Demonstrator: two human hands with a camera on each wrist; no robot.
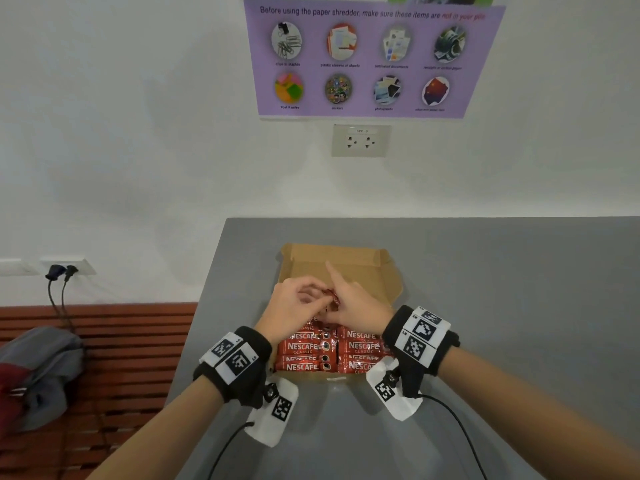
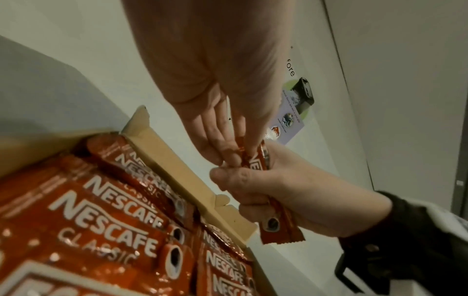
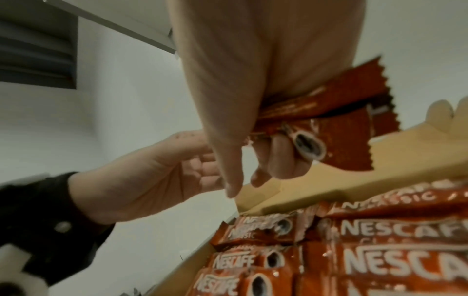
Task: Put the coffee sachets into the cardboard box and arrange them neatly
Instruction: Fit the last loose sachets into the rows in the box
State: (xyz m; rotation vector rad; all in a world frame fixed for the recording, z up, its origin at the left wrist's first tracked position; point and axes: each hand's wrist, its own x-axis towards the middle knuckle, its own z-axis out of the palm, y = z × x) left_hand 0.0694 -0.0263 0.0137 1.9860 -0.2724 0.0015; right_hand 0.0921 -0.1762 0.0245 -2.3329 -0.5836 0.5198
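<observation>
Red foil Nescafé coffee sachets (image 1: 304, 348) lie flat in two neat columns at the near end of the open cardboard box (image 1: 346, 258) on the grey table (image 1: 485, 271), their long axes running left to right. Above them my right hand (image 1: 353, 306) is curled round a small bundle of sachets (image 3: 329, 112), index finger pointing away. My left hand (image 1: 294, 306) pinches one sachet end (image 2: 253, 158) from that bundle. The box's bare far end lies just beyond both hands; I judge either could reach it equally.
</observation>
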